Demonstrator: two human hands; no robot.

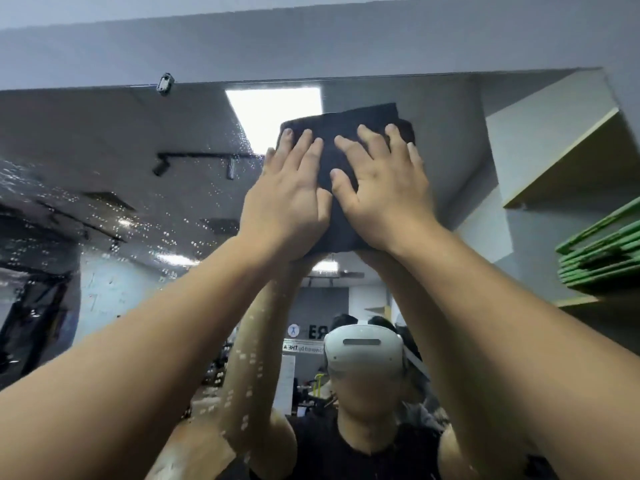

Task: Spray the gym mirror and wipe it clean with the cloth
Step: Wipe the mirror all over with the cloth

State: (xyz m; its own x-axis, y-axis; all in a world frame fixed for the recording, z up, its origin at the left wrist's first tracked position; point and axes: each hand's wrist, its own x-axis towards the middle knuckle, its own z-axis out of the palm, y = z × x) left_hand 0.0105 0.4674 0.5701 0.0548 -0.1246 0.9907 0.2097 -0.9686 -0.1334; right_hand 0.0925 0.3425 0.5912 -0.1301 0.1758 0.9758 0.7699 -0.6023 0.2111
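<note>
Seen from the head camera, a person reaches up with both arms and presses a dark folded cloth (pixel 341 133) flat against the upper part of a gym mirror (pixel 104 140), just below its top edge. The left hand (pixel 289 199) and the right hand (pixel 384 195) lie side by side on the cloth, fingers straight and spread, palms pushing it onto the glass rather than clutching it; the thumbs nearly meet over the middle of the cloth. The hands and forearms cover most of the cloth, leaving only its top edge and a strip between the thumbs in sight. Spray droplets (pixel 166 237) speckle the glass to the left of the hands, thickest across the reflected dark ceiling and its track lights, with more beads lower down over the reflected arm. A small metal clip (pixel 165 83) holds the mirror's top edge, well left of the cloth. Behind the cloth the glass reflects a bright ceiling panel (pixel 263 112). At the right, wooden shelves (pixel 568 164) carry a stack of green mats (pixel 602 254). Below the hands, the mirror shows the person's reflection wearing a white headset (pixel 363 348).
</note>
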